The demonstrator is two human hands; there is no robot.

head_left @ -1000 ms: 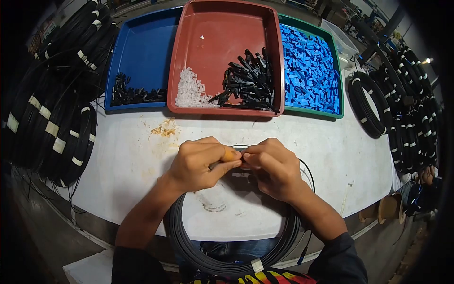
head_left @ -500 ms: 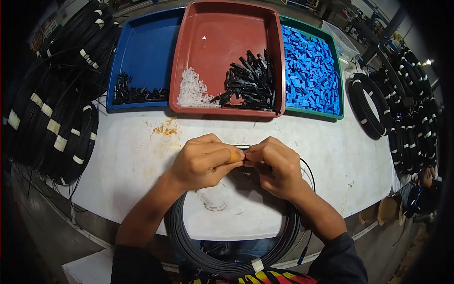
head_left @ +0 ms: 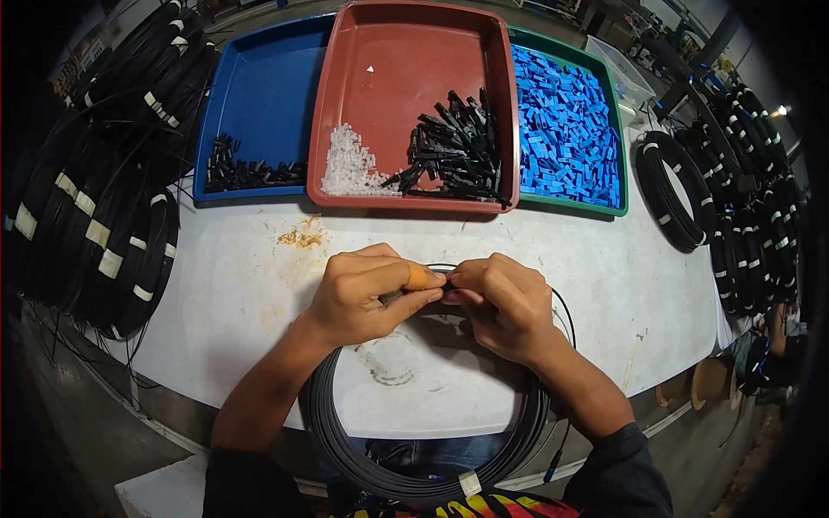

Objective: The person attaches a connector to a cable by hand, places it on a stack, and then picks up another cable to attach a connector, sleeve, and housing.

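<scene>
My left hand (head_left: 367, 292) and my right hand (head_left: 505, 304) meet at the middle of the white table, fingertips pinched together on a small dark part (head_left: 447, 287) that the fingers mostly cover. An orange band wraps one finger of my left hand. Below and behind my hands lies a coil of black cable (head_left: 332, 423), with a white tape tie near its bottom. A loose cable loop curves past my right wrist, and a connector with a blue tip (head_left: 553, 466) hangs at the lower right.
At the back are a blue tray (head_left: 268, 86) with black parts, a red tray (head_left: 389, 78) with clear and black pieces, and a green tray (head_left: 615, 129) full of blue parts. Taped cable coils stand left (head_left: 86, 216) and right (head_left: 678, 194) of the white table (head_left: 233, 259).
The fingers of my left hand have shifted slightly and straightened a little, showing more of the dark part between the fingertips. My right hand has barely moved.
</scene>
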